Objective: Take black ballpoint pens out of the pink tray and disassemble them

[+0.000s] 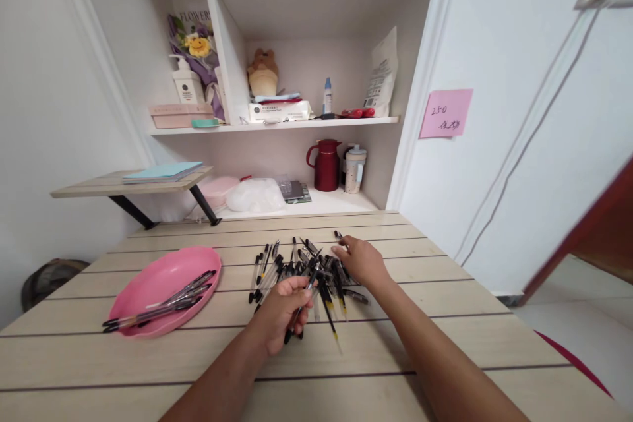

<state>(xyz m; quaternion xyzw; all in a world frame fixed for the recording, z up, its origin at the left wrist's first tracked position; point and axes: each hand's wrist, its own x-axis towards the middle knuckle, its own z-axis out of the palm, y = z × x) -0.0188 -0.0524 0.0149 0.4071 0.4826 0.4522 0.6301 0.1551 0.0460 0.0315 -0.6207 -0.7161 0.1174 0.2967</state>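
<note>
My left hand (287, 310) is closed round a black pen (311, 280), which slants with its upper end away from me. Beyond it and to the right, my right hand (363, 258) has its fingers drawn together at the far edge of the pile. A short dark pen piece (337, 235) pokes out past those fingertips; the rest of it is hidden. Around both hands lies a loose heap of pen parts (270, 273): clear barrels, black caps and dark refills with yellow ends. One refill (331, 320) points toward me beside my left hand.
On the left, a pink plastic tray (148, 283) holds several pens (173, 303), some jutting over its rim. A small raised shelf (93, 186) bears blue paper. Behind the slatted table stand a red jug (327, 165), a cup (355, 170) and a white plastic bag (254, 195).
</note>
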